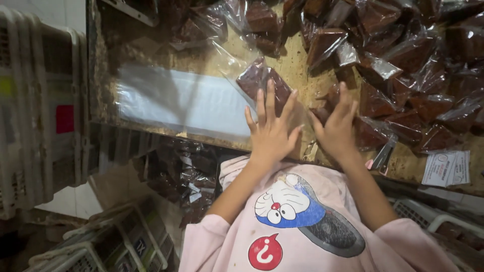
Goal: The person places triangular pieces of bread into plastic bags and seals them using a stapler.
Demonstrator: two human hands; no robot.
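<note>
My left hand [272,132] lies flat with its fingers spread, the fingertips pressing on a clear plastic bag holding a dark brown block [259,78] on the worn wooden table [297,65]. My right hand [337,128] is also flat and spread, just to the right. It rests on the table at the edge of more bagged brown blocks [375,103]. Neither hand grips anything. Pink sleeves and a pink shirt with a cartoon print fill the bottom of the view.
A flat stack of clear empty bags [186,103] lies to the left on the table. Several bagged brown blocks [413,50] are heaped at the upper right. Small paper labels [446,168] sit at the right edge. White plastic crates [35,106] stand at left and below.
</note>
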